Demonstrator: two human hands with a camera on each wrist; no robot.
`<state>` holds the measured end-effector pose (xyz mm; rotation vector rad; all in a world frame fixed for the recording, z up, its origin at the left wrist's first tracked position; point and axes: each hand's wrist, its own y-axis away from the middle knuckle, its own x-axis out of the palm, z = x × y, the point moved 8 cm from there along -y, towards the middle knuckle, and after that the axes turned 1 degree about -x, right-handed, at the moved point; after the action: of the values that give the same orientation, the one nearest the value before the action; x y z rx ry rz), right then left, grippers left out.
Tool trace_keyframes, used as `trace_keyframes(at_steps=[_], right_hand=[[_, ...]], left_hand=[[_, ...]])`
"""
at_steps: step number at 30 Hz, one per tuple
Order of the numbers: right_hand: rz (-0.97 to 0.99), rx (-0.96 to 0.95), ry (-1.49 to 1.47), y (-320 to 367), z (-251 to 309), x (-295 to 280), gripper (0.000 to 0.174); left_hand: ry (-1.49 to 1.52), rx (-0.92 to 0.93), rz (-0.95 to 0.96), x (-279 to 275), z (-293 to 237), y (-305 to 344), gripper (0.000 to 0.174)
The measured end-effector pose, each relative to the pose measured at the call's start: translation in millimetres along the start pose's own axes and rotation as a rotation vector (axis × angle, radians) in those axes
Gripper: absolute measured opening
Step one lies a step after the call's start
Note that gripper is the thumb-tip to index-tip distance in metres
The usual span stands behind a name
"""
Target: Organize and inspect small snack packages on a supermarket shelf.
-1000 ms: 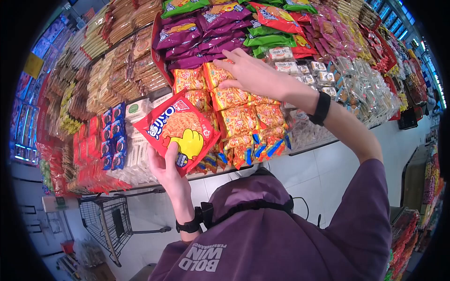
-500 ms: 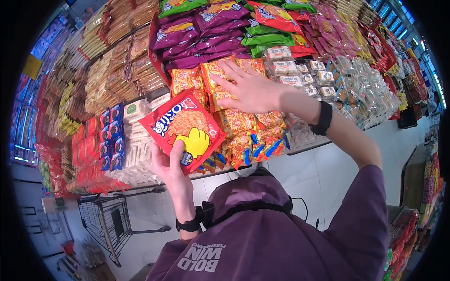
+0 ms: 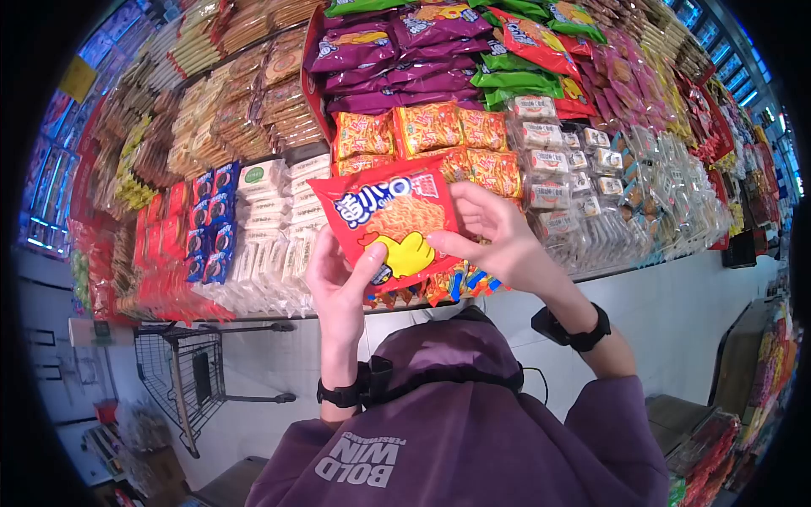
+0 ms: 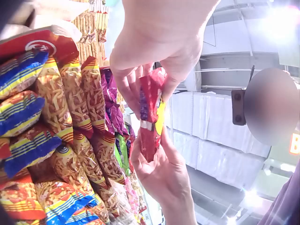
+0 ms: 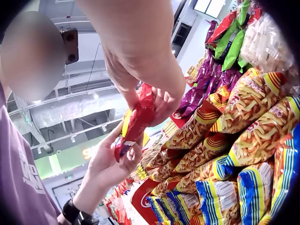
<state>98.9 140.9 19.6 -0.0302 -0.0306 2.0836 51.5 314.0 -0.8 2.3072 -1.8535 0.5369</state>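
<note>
A red snack packet (image 3: 384, 221) with noodle pieces and a yellow chick printed on its front is held up between both hands. My left hand (image 3: 340, 283) grips its lower left side, thumb over the front and fingers behind. On the opposite side my right hand (image 3: 505, 245) pinches the edge, its thumb on the chick print. Seen edge-on in the left wrist view, the packet (image 4: 150, 117) looks puffed and thin. Behind it lie stacked orange snack packets (image 3: 429, 128), partly hidden by it.
Purple bags (image 3: 359, 49) and green bags (image 3: 517, 83) are piled behind the orange packets. White-wrapped packs (image 3: 262, 179) and blue packs (image 3: 211, 224) fill the left. Clear-wrapped packs (image 3: 551, 166) lie to the right. A shopping cart (image 3: 182, 376) stands at lower left.
My right hand has left the orange packets and come down to the red snack packet, taking hold of its right side. My left hand has brought the packet to the right, turning it more level.
</note>
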Motion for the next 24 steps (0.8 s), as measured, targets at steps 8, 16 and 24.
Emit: trace_keyframes(at_steps=[8,16,24], right_hand=[[-0.116,-0.398,0.128,24.5,9.6,-10.0,0.040],[-0.467,-0.673,0.673,52.7,30.5,-2.6,0.062],[-0.429,-0.255,-0.177,45.6,-2.2,9.7,0.036]], left_hand=[[-0.164,0.164,0.189,14.9,-10.8,-1.0,0.040],[-0.224,0.279,-0.091,7.4,-17.0,3.1,0.035],[-0.714,0.700,0.251,75.5,-47.3,26.2,0.033]])
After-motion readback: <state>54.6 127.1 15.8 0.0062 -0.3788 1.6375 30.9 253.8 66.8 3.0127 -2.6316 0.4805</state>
